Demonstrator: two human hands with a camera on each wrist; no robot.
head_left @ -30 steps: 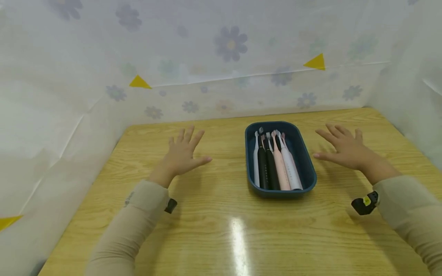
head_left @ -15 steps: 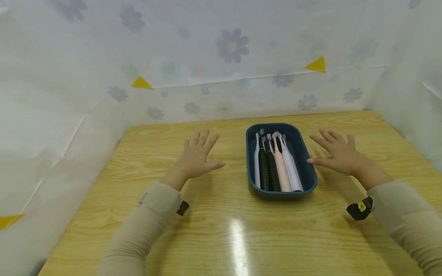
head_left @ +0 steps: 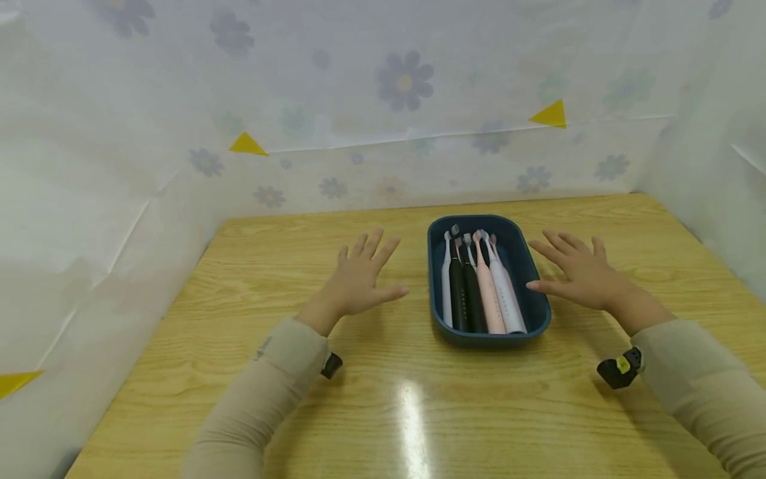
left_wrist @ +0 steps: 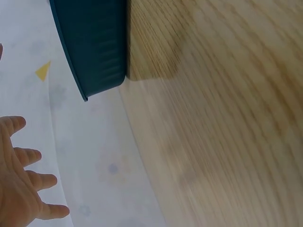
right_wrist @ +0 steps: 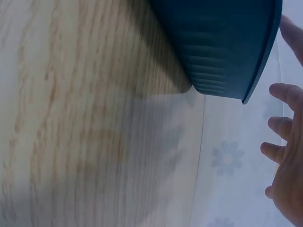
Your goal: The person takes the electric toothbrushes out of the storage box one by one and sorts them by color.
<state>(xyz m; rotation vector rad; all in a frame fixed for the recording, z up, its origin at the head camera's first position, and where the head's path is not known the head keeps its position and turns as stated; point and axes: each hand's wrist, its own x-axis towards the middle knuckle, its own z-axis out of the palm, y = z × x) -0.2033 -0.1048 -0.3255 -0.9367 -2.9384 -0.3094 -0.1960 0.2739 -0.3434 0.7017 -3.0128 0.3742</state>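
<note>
A dark blue plastic tray [head_left: 439,319] with rounded corners stands on the wooden table, right of the middle. Several electric toothbrushes lie side by side in it, heads toward the back: black ones [head_left: 473,296], a pink one [head_left: 489,299] and white ones [head_left: 505,296]. My left hand [head_left: 356,279] hovers to the left of the tray, fingers spread, a gap between thumb and tray wall. On the opposite side my right hand [head_left: 580,276] also has its fingers spread, thumb tip right at the tray's right rim. Both hands hold nothing.
The wooden table [head_left: 269,266] meets a flower-printed white sheet [head_left: 335,100] at the back, with more white sheeting at both sides. Yellow triangles [head_left: 248,144] mark the sheet. Black wrist devices [head_left: 619,369] hang under both cuffs.
My left hand has moved right toward the tray, and my right hand has moved left to its rim. The tray and toothbrushes have stayed in place.
</note>
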